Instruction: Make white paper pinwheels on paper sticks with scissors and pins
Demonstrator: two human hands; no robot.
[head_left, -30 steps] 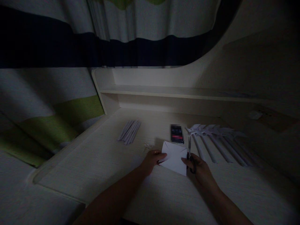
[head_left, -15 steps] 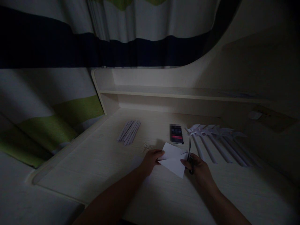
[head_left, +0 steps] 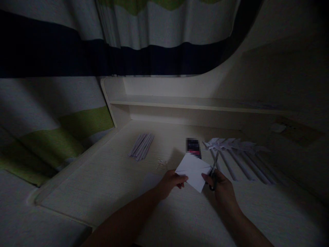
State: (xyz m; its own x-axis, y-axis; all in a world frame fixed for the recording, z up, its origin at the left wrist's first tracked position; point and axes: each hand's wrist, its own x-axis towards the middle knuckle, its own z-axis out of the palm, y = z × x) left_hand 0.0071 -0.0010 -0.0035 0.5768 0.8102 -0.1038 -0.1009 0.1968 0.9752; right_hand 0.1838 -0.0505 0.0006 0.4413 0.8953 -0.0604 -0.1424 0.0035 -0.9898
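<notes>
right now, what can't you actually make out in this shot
- Head view, small dark packet behind the white paper: its face is blurred, so no label reads.
- Scissors in the right hand: the handles are wrapped by fingers, and dim light hides whether the blades are on the paper.
- Left hand: its fingertips are tucked under the paper.
- Pale specks on the desk: too small to identify.

A dim room in a home, a bedroom or study corner by the look of it. A pale wood-grain desk [head_left: 108,178] with a low built-in shelf [head_left: 180,102] stands against a plain wall, and a long fabric curtain striped in white, navy and lime green [head_left: 64,68] hangs beside it.
</notes>
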